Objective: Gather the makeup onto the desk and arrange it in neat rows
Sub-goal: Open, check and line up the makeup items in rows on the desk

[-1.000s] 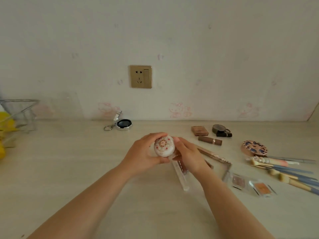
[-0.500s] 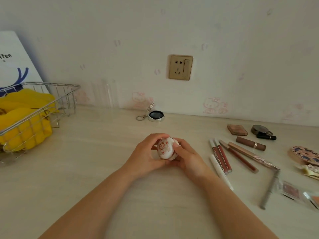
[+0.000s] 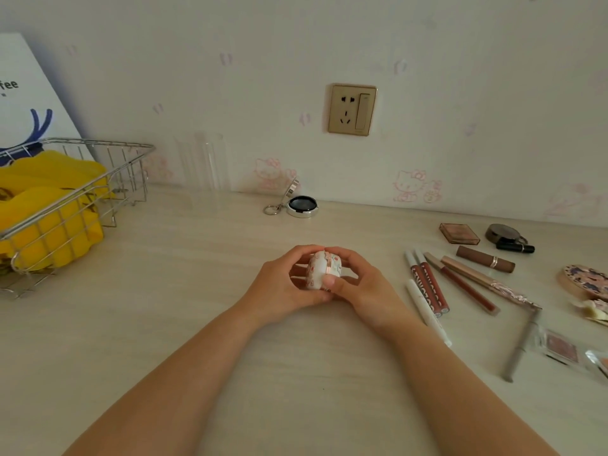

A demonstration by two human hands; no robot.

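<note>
Both hands meet at the centre of the frame, just above the bench (image 3: 164, 324). The left hand (image 3: 279, 287) and the right hand (image 3: 365, 287) each curl their fingers round a small white compact (image 3: 320, 269) with a red pattern and a rose-gold band, held on edge between them.

Right of the hands, several lip pencils and tubes (image 3: 427, 284) lie side by side, pointing away toward the wall. Beyond them, in the right of the frame, sit a brown lipstick (image 3: 485, 259), a flat brown palette (image 3: 459, 233) and a dark round case (image 3: 503, 233). A grey pencil (image 3: 521, 345) lies at lower right.

By the wall, above the hands, a small open mirror on a key ring (image 3: 301, 205) rests. At upper left a wire basket (image 3: 98, 192) holds yellow things.
</note>
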